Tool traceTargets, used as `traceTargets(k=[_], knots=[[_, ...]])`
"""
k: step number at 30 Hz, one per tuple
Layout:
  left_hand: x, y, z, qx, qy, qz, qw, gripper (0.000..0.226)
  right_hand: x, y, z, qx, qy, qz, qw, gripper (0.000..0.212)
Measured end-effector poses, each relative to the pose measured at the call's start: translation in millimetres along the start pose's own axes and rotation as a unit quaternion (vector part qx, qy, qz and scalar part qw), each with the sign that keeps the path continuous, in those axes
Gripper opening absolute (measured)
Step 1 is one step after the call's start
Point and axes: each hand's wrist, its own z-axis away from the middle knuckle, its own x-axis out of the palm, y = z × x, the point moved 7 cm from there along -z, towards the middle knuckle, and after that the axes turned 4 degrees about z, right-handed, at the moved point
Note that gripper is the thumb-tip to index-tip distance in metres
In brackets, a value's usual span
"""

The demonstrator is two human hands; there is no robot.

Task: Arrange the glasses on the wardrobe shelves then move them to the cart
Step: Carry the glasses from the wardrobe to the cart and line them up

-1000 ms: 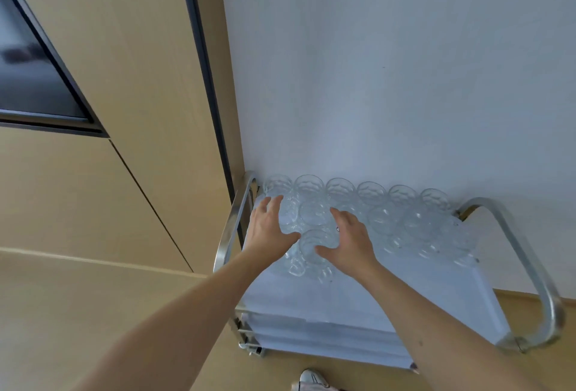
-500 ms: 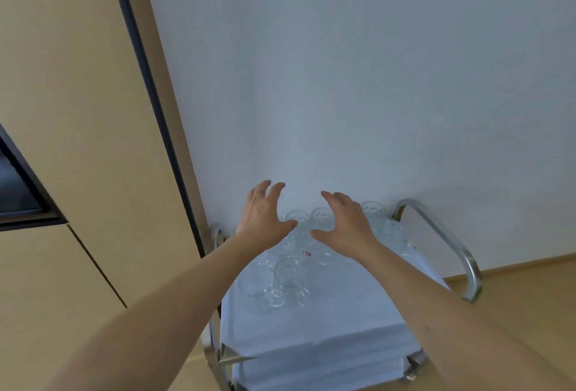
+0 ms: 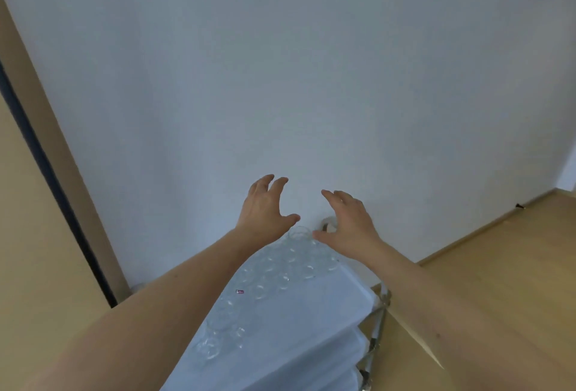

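With both the left hand [image 3: 265, 213] and right hand [image 3: 349, 222] spread and holding nothing above the clear faceted glasses [image 3: 280, 269] on the white-covered metal cart [image 3: 311, 328], pick outer ones first, upright.

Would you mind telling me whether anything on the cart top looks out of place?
One small thing: a tiny pink-red speck lies on the white cloth beside the clear glasses; I cannot tell what it is. No glass looks tipped or broken.

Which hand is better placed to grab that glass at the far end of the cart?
Probably the right hand: its thumb lies beside the far glass on the cart, slightly lower than the left hand. Both hover open and empty, so it's close.
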Motion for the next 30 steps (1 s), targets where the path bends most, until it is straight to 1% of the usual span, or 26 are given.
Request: traceTargets(k=[8, 15, 22, 27, 30], knots=[[78, 159, -25, 0.099, -0.05, 0.018, 0.994, 0.086, -108, 123, 49, 0.078, 0.063, 0.001, 0.995, 0.092], [150, 294, -28, 0.166, -0.084, 0.049, 0.981, 0.086, -178, 240, 111, 0.151, 0.092, 0.033, 0.984, 0.092], [217, 399, -22, 0.211, -0.121, 0.076, 0.967, 0.085, -226, 339, 172, 0.228, 0.111, 0.058, 0.966, 0.091], [261, 455, -11, 0.246, -0.165, 0.076, 0.952, 0.084, -253, 383, 200, 0.26, 0.118, 0.091, 0.954, 0.091], [288, 491, -16, 0.267, -0.184, 0.087, 0.942, 0.085, -269, 411, 215, 0.285, 0.136, 0.104, 0.943, 0.091]])
